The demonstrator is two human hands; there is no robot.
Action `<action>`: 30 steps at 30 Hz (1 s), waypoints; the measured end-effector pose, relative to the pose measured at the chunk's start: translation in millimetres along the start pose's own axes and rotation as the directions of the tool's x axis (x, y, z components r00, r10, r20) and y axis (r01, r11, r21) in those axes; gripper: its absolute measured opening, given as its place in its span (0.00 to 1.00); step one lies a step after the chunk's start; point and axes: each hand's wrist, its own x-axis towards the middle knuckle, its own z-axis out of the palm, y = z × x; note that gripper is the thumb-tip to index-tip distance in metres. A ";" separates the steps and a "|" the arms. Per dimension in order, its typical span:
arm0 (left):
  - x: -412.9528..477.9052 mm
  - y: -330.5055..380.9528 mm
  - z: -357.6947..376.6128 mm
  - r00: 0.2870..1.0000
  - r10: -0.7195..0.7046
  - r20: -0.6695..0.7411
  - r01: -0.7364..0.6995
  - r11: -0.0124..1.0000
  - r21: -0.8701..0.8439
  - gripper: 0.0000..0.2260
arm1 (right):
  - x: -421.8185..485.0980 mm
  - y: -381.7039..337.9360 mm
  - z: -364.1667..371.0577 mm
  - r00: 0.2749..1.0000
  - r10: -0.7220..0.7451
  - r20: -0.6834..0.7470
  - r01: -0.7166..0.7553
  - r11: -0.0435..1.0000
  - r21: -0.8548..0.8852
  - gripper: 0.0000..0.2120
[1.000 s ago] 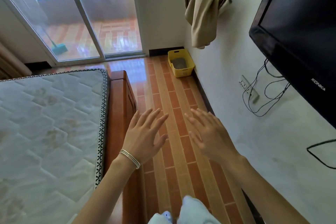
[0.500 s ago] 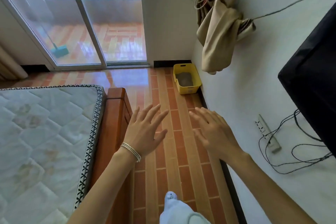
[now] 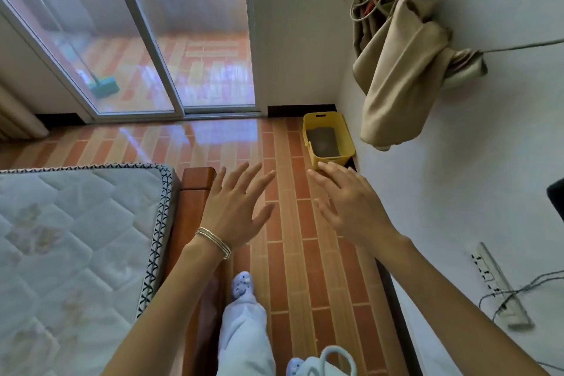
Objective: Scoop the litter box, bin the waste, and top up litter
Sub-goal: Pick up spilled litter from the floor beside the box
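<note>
Ahead, yellow litter box (image 3: 306,137) in corner, beyond spread right hand (image 3: 351,207)

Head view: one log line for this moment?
left hand: open, empty | right hand: open, empty | litter box: corner, untouched | scooping: not begun

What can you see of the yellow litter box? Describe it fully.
The yellow litter box is a rectangular, plastic-looking tub with a handle slot cut in its far end wall. It stands upright and open-topped on the tiled floor in the corner, its long side along the white wall. Grey litter covers its bottom.
</note>
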 end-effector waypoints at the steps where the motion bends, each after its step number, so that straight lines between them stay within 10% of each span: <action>1: 10.6 -10.0 2.8 1.000 0.011 0.002 -0.011 1.000 0.009 0.26 | 12.0 1.7 6.9 1.000 -0.002 0.004 0.002 1.000 -0.013 0.23; 30: 358.5 -242.5 62.6 0.986 0.111 0.122 -0.113 0.994 0.011 0.25 | 365.2 127.6 127.4 0.979 0.180 0.099 -0.185 0.981 0.048 0.22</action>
